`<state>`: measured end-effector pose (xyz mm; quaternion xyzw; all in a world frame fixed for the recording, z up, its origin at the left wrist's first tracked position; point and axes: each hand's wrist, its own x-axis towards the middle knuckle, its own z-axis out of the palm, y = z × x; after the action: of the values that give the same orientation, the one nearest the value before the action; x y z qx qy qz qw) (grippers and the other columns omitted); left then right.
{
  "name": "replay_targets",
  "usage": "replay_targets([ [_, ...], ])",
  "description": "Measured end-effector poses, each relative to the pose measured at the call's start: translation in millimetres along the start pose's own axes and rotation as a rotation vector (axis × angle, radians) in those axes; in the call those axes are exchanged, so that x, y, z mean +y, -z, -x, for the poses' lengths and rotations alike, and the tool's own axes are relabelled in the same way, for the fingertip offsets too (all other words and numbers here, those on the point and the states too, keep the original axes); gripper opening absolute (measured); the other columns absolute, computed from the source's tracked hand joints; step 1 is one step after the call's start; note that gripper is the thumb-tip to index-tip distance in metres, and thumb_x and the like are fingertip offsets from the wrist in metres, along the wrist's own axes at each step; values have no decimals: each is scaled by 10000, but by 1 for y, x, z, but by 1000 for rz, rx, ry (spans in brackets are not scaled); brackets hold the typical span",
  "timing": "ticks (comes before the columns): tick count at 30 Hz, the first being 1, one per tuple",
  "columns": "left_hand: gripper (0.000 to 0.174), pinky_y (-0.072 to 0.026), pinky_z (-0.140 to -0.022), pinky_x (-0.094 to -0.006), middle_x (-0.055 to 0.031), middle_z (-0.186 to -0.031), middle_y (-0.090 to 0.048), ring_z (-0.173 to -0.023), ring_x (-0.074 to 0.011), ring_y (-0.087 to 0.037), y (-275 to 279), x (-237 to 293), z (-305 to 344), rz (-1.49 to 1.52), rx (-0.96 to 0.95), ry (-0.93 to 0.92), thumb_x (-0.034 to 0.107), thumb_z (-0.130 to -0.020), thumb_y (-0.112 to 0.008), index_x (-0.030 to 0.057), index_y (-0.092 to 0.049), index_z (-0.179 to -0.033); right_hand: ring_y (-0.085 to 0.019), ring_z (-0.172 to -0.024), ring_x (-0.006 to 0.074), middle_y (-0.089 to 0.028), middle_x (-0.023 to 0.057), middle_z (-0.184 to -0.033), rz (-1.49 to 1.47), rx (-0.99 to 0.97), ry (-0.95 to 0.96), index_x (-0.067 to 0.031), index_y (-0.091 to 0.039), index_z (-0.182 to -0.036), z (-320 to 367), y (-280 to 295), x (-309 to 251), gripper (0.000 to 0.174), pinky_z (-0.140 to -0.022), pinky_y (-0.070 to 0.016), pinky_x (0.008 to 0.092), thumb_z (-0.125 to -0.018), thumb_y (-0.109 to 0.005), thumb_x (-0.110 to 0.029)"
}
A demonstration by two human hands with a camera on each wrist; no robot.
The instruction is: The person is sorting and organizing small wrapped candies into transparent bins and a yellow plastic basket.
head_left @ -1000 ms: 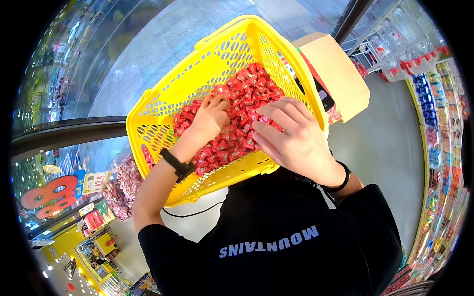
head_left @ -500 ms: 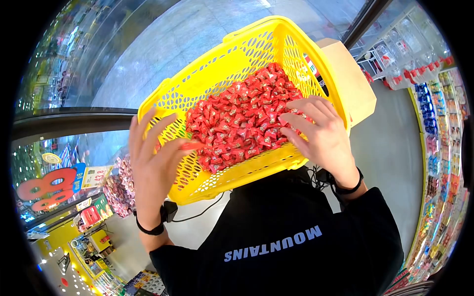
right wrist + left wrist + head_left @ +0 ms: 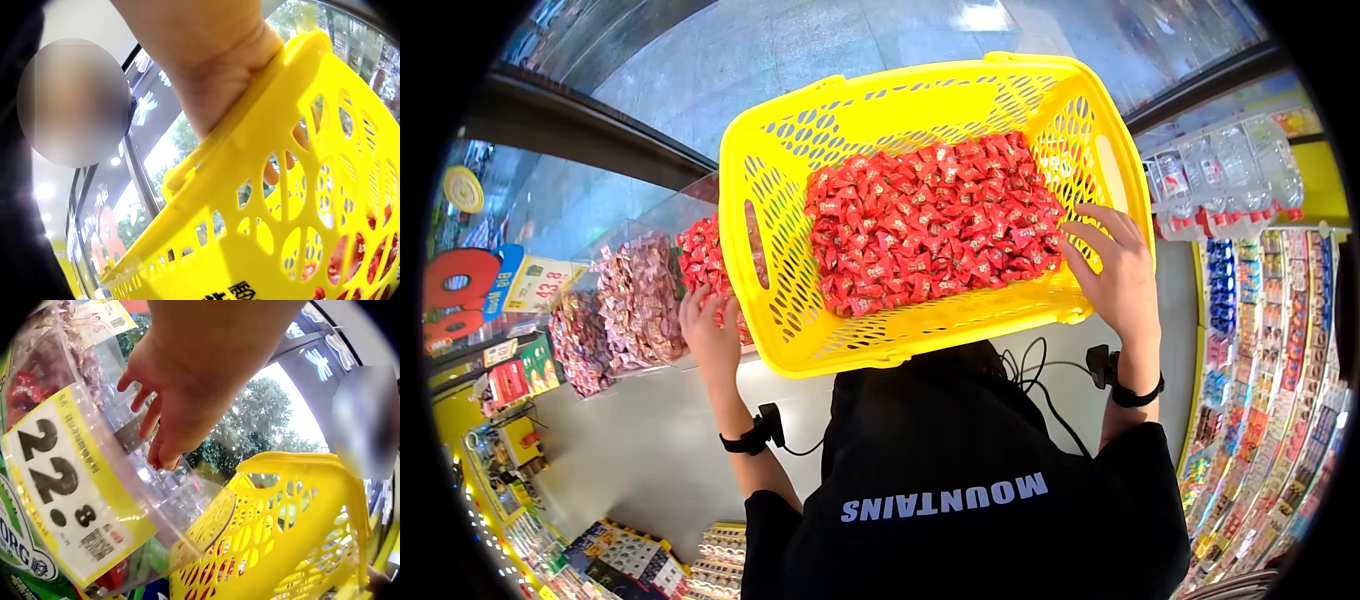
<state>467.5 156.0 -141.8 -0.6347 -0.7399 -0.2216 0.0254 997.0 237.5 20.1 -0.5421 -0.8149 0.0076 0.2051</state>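
A yellow perforated shopping basket point(image 3: 860, 88) holds a heap of red wrapped candies point(image 3: 930, 230). My left hand point(image 3: 712, 335) is outside the basket's left end, over a clear bin point(image 3: 194, 528) of similar red candies. In the left wrist view, its fingers point down and the fingertips pinch a bit of red wrapper point(image 3: 177, 464). My right hand point(image 3: 1118, 270) reaches over the basket's right front corner, fingers loosely bent beside the candy heap. The right wrist view shows that wrist against the rim, with fingers partly hidden behind the perforated wall.
Pink wrapped candies point(image 3: 638, 305) fill the bins farther left. A yellow price card point(image 3: 75, 487) marked 22.8 fronts the near bin. Bottles point(image 3: 1230, 175) stand on a rack at the right, above packed shelves point(image 3: 1270, 370). A black cable point(image 3: 1050, 400) hangs below the basket.
My left hand has come out of the basket and moved left over the bin beside it. The basket appears turned and farther right in view; the right hand stays at its right end.
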Motion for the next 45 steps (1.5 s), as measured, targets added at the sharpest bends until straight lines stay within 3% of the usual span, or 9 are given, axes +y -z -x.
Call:
replay_targets([
  [11, 221, -388, -1156, -544, -141, -1398, -621, -1380, -406, -505, -34, 8, 22, 87, -23, 60, 226, -887, -788, 90, -763, -1059, -699, -1064, 337, -725, 112, -1161, 54, -293, 370, -75, -768, -1021, -70, 27, -65, 189, -930, -561, 457, -879, -793, -197],
  [18, 258, -379, -1157, -549, -151, -1398, -604, -1381, -409, -494, -34, 6, 22, 95, -25, 30, 248, -887, -784, 107, -742, -1099, -690, -1096, 341, -722, 171, -1143, -2, -1096, 304, -33, -759, -1088, -125, -97, -56, 316, -976, -542, 453, -913, -722, -294],
  [21, 263, -377, -1159, -546, -154, -1398, -601, -1382, -409, -489, -37, 2, 23, 92, -9, 44, 255, -888, -780, 106, -740, -1101, -685, -1138, 406, -740, 217, -1130, 189, -1369, 72, -63, -768, -1148, -136, -147, -64, 432, -988, -550, 481, -915, -677, -416],
  [24, 257, -374, -1161, -552, -151, -1397, -597, -1377, -404, -492, -37, 5, 28, 94, 21, 68, 257, -888, -777, 108, -739, -1094, -628, -1245, 440, -686, 229, -1281, 263, -1243, 229, -75, -763, -1189, -115, -205, -38, 491, -1024, -529, 559, -916, -685, -476],
  [28, 263, -374, -1165, -551, -147, -1402, -597, -1384, -398, -489, -31, 2, 28, 94, 17, 69, 258, -890, -776, 114, -742, -1106, -419, -1448, 424, -462, 214, -1534, 392, -1126, -115, -87, -747, -1243, -106, -203, -71, 578, -1008, -438, 756, -907, -720, -556],
  [32, 271, -378, -1170, -545, -142, -1415, -600, -1395, -398, -487, -34, 6, 30, 106, 15, 81, 255, -889, -776, 124, -744, -1124, -462, -1370, 395, -519, 226, -1412, 411, -1016, -56, -61, -756, -1186, -99, -204, -64, 598, -1069, -393, 735, -856, -795, -558],
  [41, 260, -375, -1172, -542, -143, -1414, -602, -1389, -398, -490, -33, 9, 28, 120, 8, 57, 241, -885, -775, 115, -746, -1110, -384, -1411, 433, -494, 199, -1457, 328, -1038, -88, -187, -790, -1178, -106, -223, -39, 394, -1018, -348, 841, -876, -754, -437],
  [42, 259, -375, -1172, -542, -144, -1414, -603, -1389, -399, -490, -34, 10, 30, 124, 4, 58, 239, -883, -776, 114, -747, -1108, -542, -1293, 406, -645, 174, -1324, 367, -988, -29, -157, -805, -1117, -105, -209, -49, 328, -1021, -453, 723, -887, -714, -373],
  [45, 257, -375, -1172, -539, -143, -1407, -607, -1391, -400, -487, -35, 10, 35, 136, 5, 59, 240, -883, -777, 110, -747, -1103, -700, -1029, 354, -772, 133, -1069, 371, -1239, 160, -129, -814, -1056, -130, -213, -28, 318, -946, -554, 526, -880, -717, -376],
])
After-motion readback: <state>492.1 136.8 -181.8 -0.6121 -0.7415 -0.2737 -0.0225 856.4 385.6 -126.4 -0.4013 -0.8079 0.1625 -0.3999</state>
